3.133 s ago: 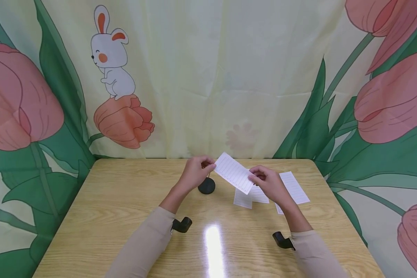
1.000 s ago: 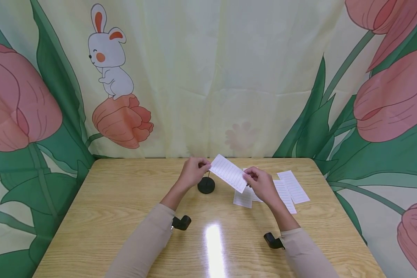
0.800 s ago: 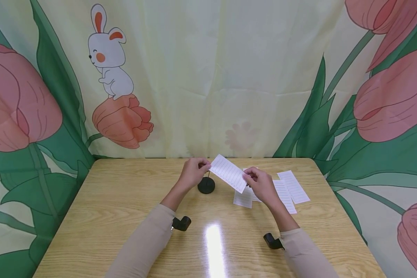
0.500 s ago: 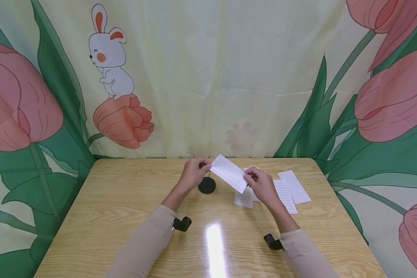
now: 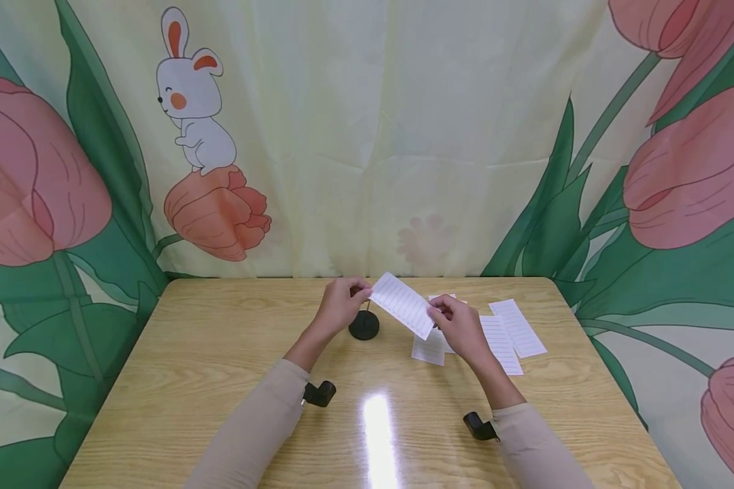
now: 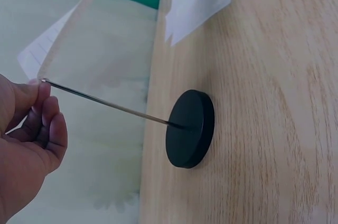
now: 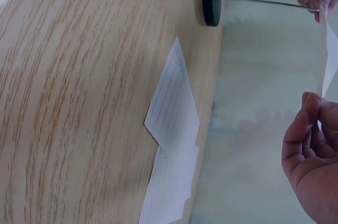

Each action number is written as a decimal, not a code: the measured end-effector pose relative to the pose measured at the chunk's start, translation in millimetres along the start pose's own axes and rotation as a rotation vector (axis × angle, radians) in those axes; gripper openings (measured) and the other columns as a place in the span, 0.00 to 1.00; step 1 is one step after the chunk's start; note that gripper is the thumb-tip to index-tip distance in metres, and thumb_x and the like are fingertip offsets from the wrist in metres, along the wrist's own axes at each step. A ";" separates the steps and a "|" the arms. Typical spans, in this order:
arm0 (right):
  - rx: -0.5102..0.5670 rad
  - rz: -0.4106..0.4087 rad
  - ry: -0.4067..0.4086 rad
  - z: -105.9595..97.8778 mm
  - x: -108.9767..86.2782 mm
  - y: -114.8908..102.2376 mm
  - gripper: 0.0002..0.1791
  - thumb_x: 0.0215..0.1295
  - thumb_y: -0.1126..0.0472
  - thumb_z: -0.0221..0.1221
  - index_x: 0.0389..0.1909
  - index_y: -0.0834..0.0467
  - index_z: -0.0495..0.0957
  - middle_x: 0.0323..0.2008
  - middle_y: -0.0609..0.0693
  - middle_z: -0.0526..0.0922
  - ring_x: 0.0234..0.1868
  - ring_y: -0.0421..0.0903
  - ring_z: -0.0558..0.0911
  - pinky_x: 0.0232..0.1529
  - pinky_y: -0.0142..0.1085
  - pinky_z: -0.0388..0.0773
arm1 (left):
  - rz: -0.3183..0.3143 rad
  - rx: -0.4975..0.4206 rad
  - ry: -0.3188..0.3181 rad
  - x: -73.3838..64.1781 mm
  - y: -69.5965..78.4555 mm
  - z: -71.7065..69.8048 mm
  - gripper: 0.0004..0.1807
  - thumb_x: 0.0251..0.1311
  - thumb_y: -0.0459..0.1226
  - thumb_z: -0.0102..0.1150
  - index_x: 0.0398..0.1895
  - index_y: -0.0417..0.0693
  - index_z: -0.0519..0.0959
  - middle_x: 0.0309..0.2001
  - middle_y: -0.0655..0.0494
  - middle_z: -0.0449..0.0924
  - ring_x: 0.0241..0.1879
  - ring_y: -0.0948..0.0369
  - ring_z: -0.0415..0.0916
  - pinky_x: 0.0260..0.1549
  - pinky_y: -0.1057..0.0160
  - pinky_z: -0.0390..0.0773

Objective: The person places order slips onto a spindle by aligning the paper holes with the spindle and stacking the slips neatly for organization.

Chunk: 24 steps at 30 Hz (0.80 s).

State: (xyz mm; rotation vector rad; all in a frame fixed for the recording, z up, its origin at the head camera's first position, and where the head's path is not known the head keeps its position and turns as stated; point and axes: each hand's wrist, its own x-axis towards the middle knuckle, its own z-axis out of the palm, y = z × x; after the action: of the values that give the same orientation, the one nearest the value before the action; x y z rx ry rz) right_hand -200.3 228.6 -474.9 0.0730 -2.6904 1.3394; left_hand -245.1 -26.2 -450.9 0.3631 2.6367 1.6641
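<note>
Above the table, my left hand [image 5: 338, 304] and right hand [image 5: 459, 324] hold a lined white paper slip [image 5: 402, 305] between them. The left thumb and fingers pinch its left corner, right at the tip of a bill spike. That spike has a thin metal rod [image 6: 113, 105] standing on a round black base [image 6: 191, 129]. On the opposite end, the right thumb and fingertips pinch the slip's edge. The left wrist view shows the slip [image 6: 68, 28] edge-on, meeting the rod's tip. Whether the tip has pierced the paper I cannot tell.
Several loose lined slips lie on the wooden table [image 5: 232, 407], overlapping each other. One slip [image 5: 429, 350] is beneath the right hand; another slip [image 5: 518, 329] lies farther right. A printed curtain [image 5: 342, 136] hangs behind the table's back edge.
Since the earliest frame, the right hand and the slip have shifted left, and the left hand slightly left to the spike's tip. Over the last second both hands stay almost still.
</note>
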 end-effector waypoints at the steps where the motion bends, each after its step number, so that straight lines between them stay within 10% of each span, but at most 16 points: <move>1: -0.003 0.000 0.001 0.1 0.0 0.2 0.08 0.73 0.62 0.63 0.48 0.62 0.84 0.36 0.55 0.87 0.32 0.46 0.85 0.33 0.31 0.80 | -0.002 -0.001 0.001 0.2 -0.2 0.1 0.07 0.72 0.31 0.59 0.43 0.38 0.86 0.40 0.46 0.86 0.40 0.52 0.84 0.37 0.62 0.84; 24: -0.012 -0.010 0.013 1.1 0.0 2.0 0.07 0.73 0.61 0.63 0.45 0.61 0.84 0.34 0.54 0.87 0.31 0.48 0.85 0.31 0.30 0.78 | 0.029 0.056 0.009 0.6 -12.4 5.8 0.06 0.71 0.30 0.61 0.39 0.37 0.86 0.35 0.47 0.86 0.34 0.59 0.80 0.33 0.65 0.80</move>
State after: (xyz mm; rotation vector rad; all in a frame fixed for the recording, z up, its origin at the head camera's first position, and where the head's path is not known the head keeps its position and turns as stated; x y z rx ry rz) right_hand -200.6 228.9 -477.1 0.0762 -2.6836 1.3170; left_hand -247.3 -26.0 -464.4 0.3966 2.7019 1.6068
